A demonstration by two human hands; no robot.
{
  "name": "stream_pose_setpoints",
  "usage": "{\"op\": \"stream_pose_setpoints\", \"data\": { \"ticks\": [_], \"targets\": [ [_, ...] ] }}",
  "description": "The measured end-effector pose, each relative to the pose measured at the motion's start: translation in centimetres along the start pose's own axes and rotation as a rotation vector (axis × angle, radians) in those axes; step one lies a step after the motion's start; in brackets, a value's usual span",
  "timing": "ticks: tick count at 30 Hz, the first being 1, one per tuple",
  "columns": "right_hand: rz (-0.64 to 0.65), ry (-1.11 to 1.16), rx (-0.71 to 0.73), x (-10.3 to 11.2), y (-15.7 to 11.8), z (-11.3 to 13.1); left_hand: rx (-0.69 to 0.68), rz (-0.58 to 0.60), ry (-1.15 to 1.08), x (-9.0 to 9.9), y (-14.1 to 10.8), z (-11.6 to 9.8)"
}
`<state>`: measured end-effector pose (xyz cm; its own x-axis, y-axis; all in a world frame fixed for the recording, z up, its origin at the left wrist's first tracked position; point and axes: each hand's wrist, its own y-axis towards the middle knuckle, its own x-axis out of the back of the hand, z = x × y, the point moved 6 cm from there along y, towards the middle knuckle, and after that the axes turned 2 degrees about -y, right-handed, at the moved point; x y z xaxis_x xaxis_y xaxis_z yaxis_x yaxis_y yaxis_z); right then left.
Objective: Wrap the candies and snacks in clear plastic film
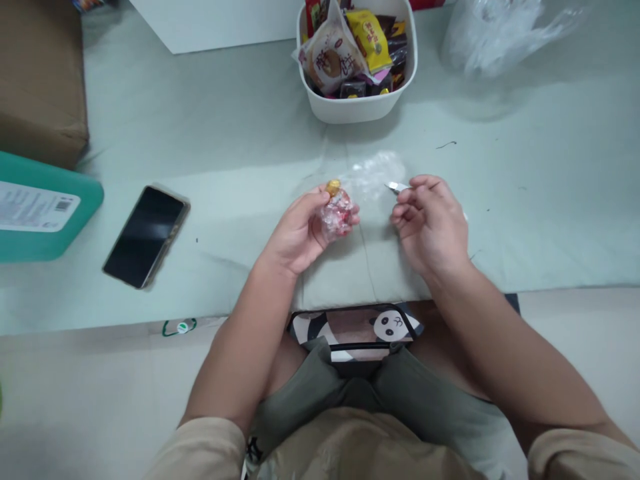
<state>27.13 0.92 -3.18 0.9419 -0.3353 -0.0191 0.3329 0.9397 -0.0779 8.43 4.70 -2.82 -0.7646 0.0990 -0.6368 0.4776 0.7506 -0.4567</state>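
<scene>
My left hand (pixel 303 230) is closed around a small clear plastic packet (pixel 337 217) with red and gold wrapped pieces showing through it. My right hand (pixel 433 223) pinches a small cutter with a short pointed metal blade (pixel 395 187), its tip directed left toward the packet. The two hands are apart. On the pale green cloth between and just beyond them lies crumpled clear plastic film (pixel 377 173). Beyond the film stands a white basket (pixel 357 110) filled with packaged snacks, among them a yellow packet (pixel 371 41) and a round wrapped cake (pixel 330 57).
A black phone (pixel 147 237) lies on the cloth-covered table (pixel 240 167) at the left. Farther left are a green container (pixel 75 213) and a cardboard box (pixel 43 87). A clear plastic bag (pixel 493 37) is at the back right, a white board (pixel 220 23) at the back.
</scene>
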Motion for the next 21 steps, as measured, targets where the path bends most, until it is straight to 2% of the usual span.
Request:
{"op": "stream_pose_setpoints", "data": {
  "ticks": [2,3,6,8,12,17,21],
  "targets": [
    [-0.089,-0.09,0.127,0.1,-0.8,1.3,-0.044,-0.037,-0.046,0.1,-0.1,0.0],
    [-0.081,-0.17,0.216,-0.2,-1.3,2.1,-0.061,-0.046,-0.062,0.0,-0.1,0.0],
    [0.064,-0.434,0.444,-2.4,-3.1,4.0,-0.066,-0.034,-0.062,-0.7,-0.2,0.7],
    [0.125,-0.548,0.512,-3.6,-3.7,4.3,-0.05,-0.001,-0.053,-1.2,-0.2,1.3],
    [0.121,-0.604,0.487,-4.0,-3.3,3.8,-0.049,0.038,-0.041,-1.8,0.1,2.0],
    [0.142,-0.534,0.472,-3.7,-3.1,3.8,-0.111,-0.012,-0.048,-1.3,0.1,1.4],
    [0.125,-0.589,0.508,-4.1,-3.5,4.1,-0.118,-0.036,-0.022,-1.3,-0.2,1.4]
  ]
}}
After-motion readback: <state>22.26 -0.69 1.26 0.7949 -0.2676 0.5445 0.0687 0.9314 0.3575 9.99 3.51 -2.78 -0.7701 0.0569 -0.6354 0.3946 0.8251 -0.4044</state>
